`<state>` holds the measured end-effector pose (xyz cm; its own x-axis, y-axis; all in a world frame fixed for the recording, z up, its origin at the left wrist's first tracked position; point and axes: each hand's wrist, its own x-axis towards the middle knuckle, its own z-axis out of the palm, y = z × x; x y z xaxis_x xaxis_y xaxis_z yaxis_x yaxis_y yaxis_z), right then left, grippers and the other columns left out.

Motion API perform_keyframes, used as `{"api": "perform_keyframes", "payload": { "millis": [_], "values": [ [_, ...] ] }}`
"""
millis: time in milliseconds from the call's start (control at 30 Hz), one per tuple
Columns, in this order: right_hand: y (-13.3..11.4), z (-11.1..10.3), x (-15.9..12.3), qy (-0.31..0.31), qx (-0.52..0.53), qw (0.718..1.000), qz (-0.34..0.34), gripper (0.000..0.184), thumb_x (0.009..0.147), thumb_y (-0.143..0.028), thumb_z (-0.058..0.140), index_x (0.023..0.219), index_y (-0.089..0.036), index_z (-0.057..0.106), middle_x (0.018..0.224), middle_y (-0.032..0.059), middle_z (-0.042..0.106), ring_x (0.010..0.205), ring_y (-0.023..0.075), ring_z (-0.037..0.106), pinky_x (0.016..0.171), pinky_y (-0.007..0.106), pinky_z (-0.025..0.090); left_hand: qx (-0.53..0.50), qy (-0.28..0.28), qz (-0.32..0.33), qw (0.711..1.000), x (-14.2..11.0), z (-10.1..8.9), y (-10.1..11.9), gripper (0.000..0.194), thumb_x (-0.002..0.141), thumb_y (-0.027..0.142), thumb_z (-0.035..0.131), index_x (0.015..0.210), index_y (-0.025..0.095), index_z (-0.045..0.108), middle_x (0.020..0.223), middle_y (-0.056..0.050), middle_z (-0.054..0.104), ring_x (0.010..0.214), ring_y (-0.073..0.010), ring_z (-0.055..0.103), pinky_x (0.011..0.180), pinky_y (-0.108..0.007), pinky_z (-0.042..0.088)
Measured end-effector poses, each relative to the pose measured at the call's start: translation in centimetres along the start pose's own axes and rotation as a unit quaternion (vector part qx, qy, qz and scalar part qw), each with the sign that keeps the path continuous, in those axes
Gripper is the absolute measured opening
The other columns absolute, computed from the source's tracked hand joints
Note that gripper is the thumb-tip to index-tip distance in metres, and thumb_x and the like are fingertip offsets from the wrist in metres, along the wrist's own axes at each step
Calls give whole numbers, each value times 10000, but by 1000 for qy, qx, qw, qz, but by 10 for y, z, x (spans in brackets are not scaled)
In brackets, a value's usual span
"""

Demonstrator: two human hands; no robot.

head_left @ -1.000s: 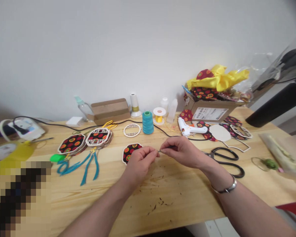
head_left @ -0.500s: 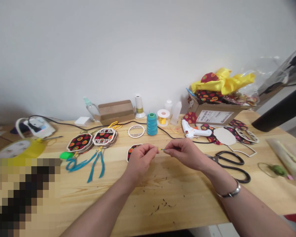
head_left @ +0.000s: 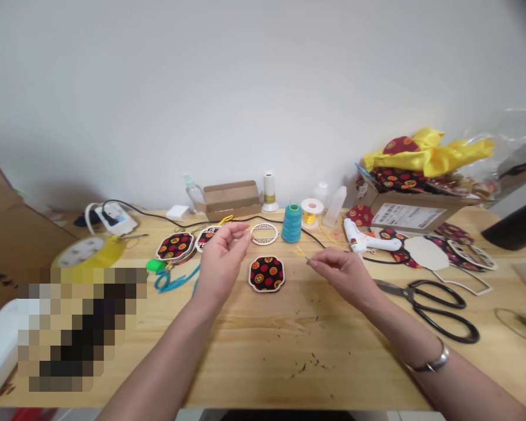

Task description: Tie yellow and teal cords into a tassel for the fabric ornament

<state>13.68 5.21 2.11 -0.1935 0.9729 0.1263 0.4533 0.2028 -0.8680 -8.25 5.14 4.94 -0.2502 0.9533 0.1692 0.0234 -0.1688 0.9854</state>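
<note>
My right hand (head_left: 339, 273) is closed in a pinch on a thin needle with a bit of yellow thread (head_left: 301, 252) at its tip, held just above the wooden table (head_left: 263, 345). My left hand (head_left: 221, 260) is raised to the left of it, fingers loosely curled and apart, with nothing visible in them. Between the hands a fabric-covered piece (head_left: 267, 273) with red and yellow dots lies flat on the table. A round wooden lattice ring (head_left: 264, 233) lies just behind it.
Teal thread spool (head_left: 291, 223), gold wire spool (head_left: 311, 210), white glue gun (head_left: 368, 238) and black scissors (head_left: 438, 304) lie to the right. Finished ornaments with teal tassels (head_left: 175, 248) sit left. A cardboard box with fabric (head_left: 414, 202) stands back right.
My hands have come apart: the left one let go and rose to the left, the right one kept the needle. The camera view shifted left, uncovering the fabric piece between them.
</note>
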Motion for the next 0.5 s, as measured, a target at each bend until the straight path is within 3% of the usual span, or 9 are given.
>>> {"api": "perform_keyframes", "payload": {
  "millis": [133,200,333,500],
  "values": [
    [-18,8,-13,-82,-28,996,7,163,735,-260,581,689,-173,710,679,40,625,639,134,526,612,265,388,34,-24,-11,999,3,-2,-24,273,713,286,628,944,144,605,862,-52,636,810,-154,574,746,-275,426],
    [-28,12,-21,-147,5,988,38,153,724,-251,597,667,-166,711,643,25,608,607,117,505,579,246,369,52,-39,-19,998,2,-2,-28,258,731,289,606,941,140,594,870,-66,650,842,-175,585,778,-303,427],
    [-45,24,-34,-300,160,930,143,176,694,-310,649,672,-143,698,556,-16,552,515,70,421,496,206,308,107,-47,-24,993,-3,-3,-25,232,792,296,523,952,142,590,871,-66,658,800,-164,578,763,-302,429],
    [-46,49,-35,-280,271,888,245,232,698,-344,634,630,-122,625,497,-38,501,421,35,364,419,174,260,101,-23,-24,994,-5,-4,-26,243,817,305,488,981,162,596,881,-44,646,707,-130,527,669,-253,429]
  ]
}}
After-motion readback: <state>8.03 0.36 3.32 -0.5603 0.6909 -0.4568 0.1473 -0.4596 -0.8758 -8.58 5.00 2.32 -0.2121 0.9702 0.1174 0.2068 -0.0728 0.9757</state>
